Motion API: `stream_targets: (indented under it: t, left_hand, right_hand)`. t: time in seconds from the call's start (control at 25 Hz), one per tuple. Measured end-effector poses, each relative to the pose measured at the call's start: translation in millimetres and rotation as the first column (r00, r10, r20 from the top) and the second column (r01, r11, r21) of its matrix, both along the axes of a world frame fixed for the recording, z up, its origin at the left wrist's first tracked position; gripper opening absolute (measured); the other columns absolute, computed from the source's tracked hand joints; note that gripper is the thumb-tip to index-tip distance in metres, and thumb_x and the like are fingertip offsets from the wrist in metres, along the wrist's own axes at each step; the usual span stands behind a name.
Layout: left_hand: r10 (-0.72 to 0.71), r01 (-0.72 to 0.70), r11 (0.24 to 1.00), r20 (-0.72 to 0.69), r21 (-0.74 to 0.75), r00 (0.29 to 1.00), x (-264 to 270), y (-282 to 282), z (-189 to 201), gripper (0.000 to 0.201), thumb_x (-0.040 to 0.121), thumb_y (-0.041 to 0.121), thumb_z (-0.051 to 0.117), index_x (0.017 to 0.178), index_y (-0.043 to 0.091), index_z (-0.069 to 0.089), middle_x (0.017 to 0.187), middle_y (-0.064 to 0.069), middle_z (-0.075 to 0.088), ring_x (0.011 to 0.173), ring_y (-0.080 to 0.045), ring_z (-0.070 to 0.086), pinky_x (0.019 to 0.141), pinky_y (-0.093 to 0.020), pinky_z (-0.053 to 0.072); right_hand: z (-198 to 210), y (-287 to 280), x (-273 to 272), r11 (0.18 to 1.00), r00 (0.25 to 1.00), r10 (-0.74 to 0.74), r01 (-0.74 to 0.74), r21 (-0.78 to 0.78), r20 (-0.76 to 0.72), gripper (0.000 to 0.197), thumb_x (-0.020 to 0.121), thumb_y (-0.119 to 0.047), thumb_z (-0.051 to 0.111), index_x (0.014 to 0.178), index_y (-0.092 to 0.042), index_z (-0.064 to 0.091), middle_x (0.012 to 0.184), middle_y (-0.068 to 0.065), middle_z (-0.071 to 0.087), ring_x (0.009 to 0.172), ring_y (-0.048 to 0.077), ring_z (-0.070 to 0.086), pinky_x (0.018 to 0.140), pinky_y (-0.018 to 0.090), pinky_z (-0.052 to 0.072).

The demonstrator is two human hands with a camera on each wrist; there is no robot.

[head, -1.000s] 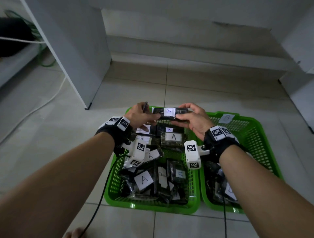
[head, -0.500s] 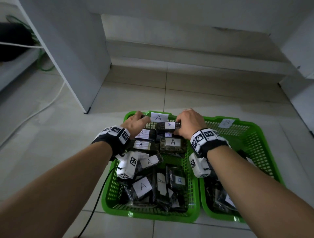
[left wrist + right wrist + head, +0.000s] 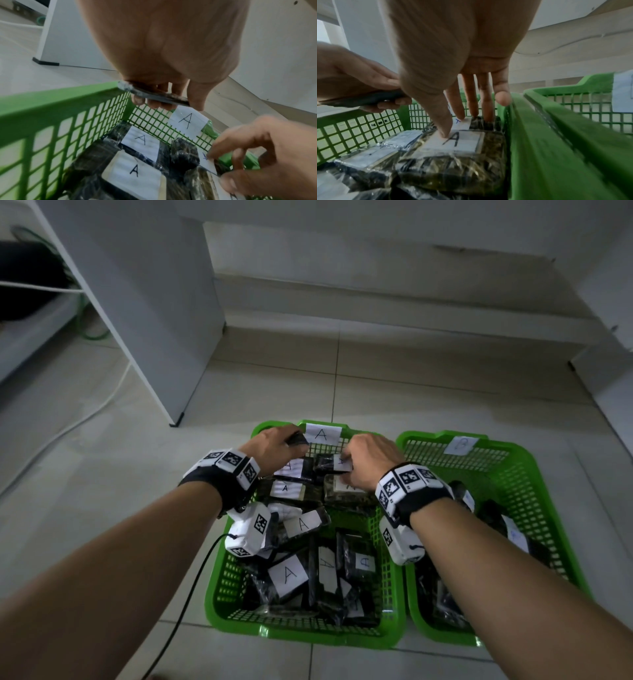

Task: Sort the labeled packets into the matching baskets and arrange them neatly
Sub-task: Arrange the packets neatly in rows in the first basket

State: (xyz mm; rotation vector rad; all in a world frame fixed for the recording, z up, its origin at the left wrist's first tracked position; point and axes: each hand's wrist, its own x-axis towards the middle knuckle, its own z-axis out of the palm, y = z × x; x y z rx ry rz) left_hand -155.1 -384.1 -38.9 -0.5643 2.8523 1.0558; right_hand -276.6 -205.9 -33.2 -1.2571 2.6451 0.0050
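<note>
Mostly sorted I reckon: my left hand [image 3: 274, 445] pinches a spare packet [image 3: 154, 96] at basket A [image 3: 236, 563]'s far edge, right hand [image 3: 371, 462] fingers straight, pressing packets [image 3: 453, 140] flat; near-edge pile still messy.

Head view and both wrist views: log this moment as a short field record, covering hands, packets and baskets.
left hand: grips a thin dark packet above the far left corner of the green plastic mesh basket tagged A
right hand: straight fingers press on clear-wrapped dark packets labelled A
second green basket: beside it on the right, tagged B, dark packets inside
</note>
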Motion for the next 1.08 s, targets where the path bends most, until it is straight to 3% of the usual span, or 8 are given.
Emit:
stream_targets:
  t: [0.2,0.32,0.44,0.52,0.72,0.88,1.0,1.08]
  left_hand:
    - [-0.006,0.007,0.996,-0.013,0.086,1.0,4.4,-3.3,8.0,0.055,0.09,0.003,0.061,0.142,0.018,0.05,0.118,-0.003,0.06,0.086,-0.015,0.063,0.063,-0.018,0.049]
    - [0.015,-0.004,0.985,-0.064,0.174,0.998,8.1,-9.2,4.7,0.052,0.082,-0.001,0.073,0.129,0.016,0.058,0.114,-0.002,0.069,0.102,-0.015,0.068,0.08,-0.022,0.056]
    - [0.058,-0.01,0.946,-0.139,0.325,0.989,8.6,-14.5,4.7,0.037,0.078,-0.002,0.078,0.112,0.009,0.07,0.105,-0.001,0.075,0.098,-0.011,0.072,0.092,-0.038,0.058]
    - [0.053,0.006,0.941,-0.163,0.34,0.985,9.9,-15.7,4.6,0.034,0.078,0.0,0.078,0.11,0.011,0.074,0.104,0.0,0.076,0.096,-0.013,0.073,0.092,-0.04,0.058]
    - [0.024,0.017,0.95,-0.126,0.312,0.992,10.5,-21.2,10.0,0.034,0.084,0.004,0.074,0.114,0.017,0.074,0.103,0.001,0.076,0.094,-0.017,0.073,0.09,-0.042,0.059]
    - [-0.183,0.169,0.975,-0.082,-0.146,0.98,10.6,-24.2,14.6,0.047,0.075,0.019,0.082,0.12,0.021,0.069,0.103,0.006,0.071,0.09,-0.011,0.066,0.085,-0.029,0.055]
    - [-0.256,0.209,0.839,-0.026,-0.503,0.966,9.0,-29.8,7.0,0.037,0.078,0.038,0.075,0.113,0.025,0.072,0.103,0.003,0.069,0.096,-0.017,0.061,0.093,-0.037,0.049]
    - [-0.205,0.232,0.742,0.117,-0.629,0.972,8.9,-31.2,0.7,0.039,0.078,0.048,0.069,0.113,0.032,0.071,0.112,0.004,0.062,0.107,-0.017,0.054,0.101,-0.037,0.039]
  right_hand:
    - [-1.7,6.5,-1.7,1.0,1.0,-0.014,0.014,-0.007,0.003,0.014,0.081,-0.022,0.078,0.08,-0.014,0.066,0.085,-0.001,0.061,0.075,0.018,0.06,0.071,0.03,0.055]
    - [4.9,2.0,-0.5,0.991,0.995,-0.041,0.052,-0.124,0.088,0.005,0.081,-0.019,0.073,0.085,-0.016,0.071,0.092,-0.001,0.067,0.079,0.017,0.063,0.074,0.032,0.057]
    - [13.0,-4.7,6.0,0.911,0.964,-0.002,0.111,-0.397,0.265,0.046,0.077,-0.014,0.077,0.122,-0.021,0.07,0.111,-0.005,0.069,0.092,0.013,0.064,0.081,0.03,0.055]
    - [17.4,-10.3,14.0,0.894,0.956,0.113,0.021,-0.447,0.27,0.059,0.074,-0.016,0.082,0.131,-0.022,0.065,0.115,-0.005,0.067,0.096,0.01,0.06,0.083,0.029,0.049]
    - [13.9,-18.7,22.5,0.926,0.984,0.15,-0.108,-0.361,0.092,0.026,0.074,-0.033,0.083,0.097,-0.025,0.074,0.089,-0.006,0.07,0.083,0.018,0.065,0.07,0.029,0.05]
    - [7.8,-20.9,27.8,0.926,0.989,0.077,-0.024,-0.376,0.127,0.041,0.066,-0.048,0.088,0.098,-0.027,0.075,0.092,-0.007,0.074,0.086,0.017,0.067,0.076,0.033,0.055]
    - [-0.6,-20.6,22.1,0.939,0.99,-0.016,0.064,-0.338,0.143,0.067,0.06,-0.054,0.091,0.117,-0.025,0.071,0.11,-0.006,0.072,0.101,0.017,0.065,0.086,0.033,0.053]
    - [-5.9,-15.3,10.8,0.957,0.989,-0.081,0.111,-0.269,0.121,0.061,0.062,-0.056,0.089,0.112,-0.024,0.071,0.107,-0.008,0.07,0.097,0.015,0.065,0.08,0.028,0.052]
